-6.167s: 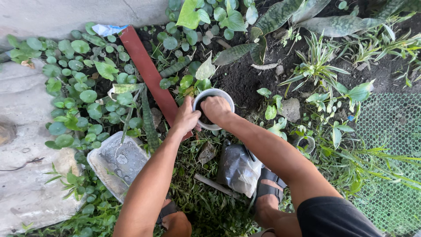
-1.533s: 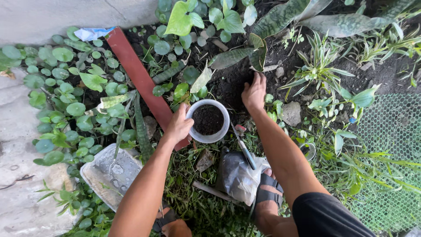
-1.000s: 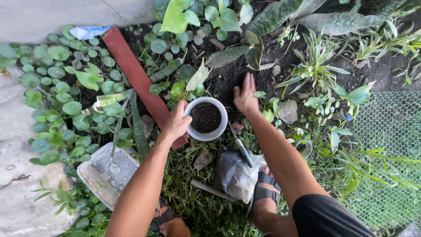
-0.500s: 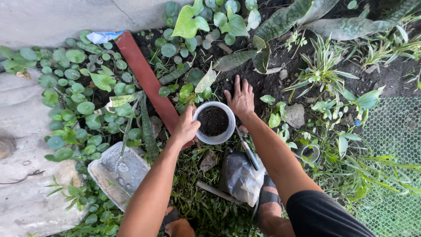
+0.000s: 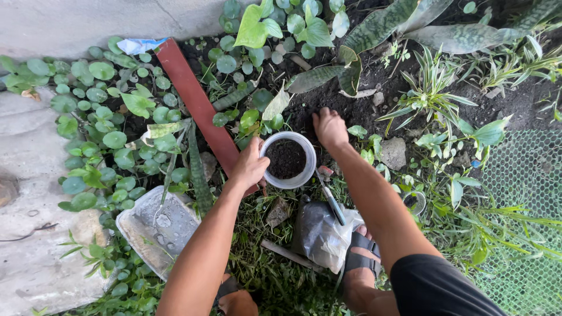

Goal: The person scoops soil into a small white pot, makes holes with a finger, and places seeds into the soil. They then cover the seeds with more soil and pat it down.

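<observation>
Left hand (image 5: 250, 167) grips the soil-filled cup (image 5: 287, 160); right hand (image 5: 329, 127) curled in soil just beyond.

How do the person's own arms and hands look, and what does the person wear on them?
Both arms are bare from the hands up to the frame's edge: no sleeves, gloves, watch or bracelet show. The left hand and the right hand are bare too; no ring can be made out on the fingers at this size. Lower down, dark shorts and a dark strapped sandal are worn.
</observation>
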